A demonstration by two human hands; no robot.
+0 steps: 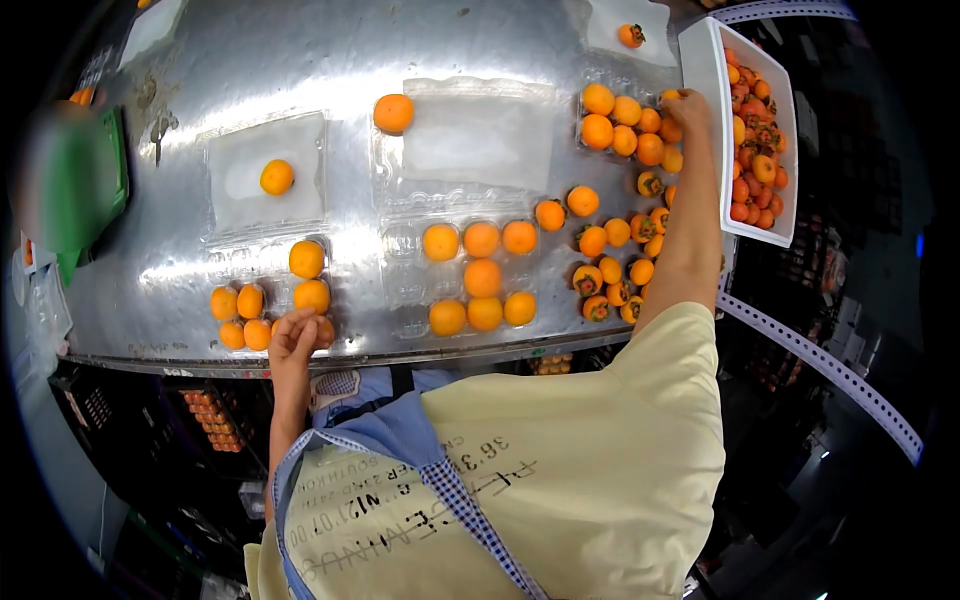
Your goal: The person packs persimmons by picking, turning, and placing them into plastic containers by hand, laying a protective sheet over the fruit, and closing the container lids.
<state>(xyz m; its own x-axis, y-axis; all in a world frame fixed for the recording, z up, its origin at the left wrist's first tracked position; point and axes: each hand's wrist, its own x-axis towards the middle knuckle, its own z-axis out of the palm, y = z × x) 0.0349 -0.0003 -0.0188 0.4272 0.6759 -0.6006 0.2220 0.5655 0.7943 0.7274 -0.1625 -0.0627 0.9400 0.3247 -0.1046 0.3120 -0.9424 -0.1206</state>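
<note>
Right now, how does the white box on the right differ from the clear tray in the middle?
The white box is opaque, while the clear tray is see-through. The box holds a crowded heap of persimmons; the tray holds only seven, with gaps. Those in the box pile on one another; those in the tray lie in a single layer. Both hold orange persimmons.

A person wears a pale-yellow, short-sleeved T-shirt (600,430), its front printed with dark lettering (425,518) in several lines, some too distorted to read. Over it sits a blue apron (405,425) with a dark-and-white checked strap (478,515); a black band (402,379) shows near the waist. Left hand (293,335) and right hand (685,110) are bare.
</note>
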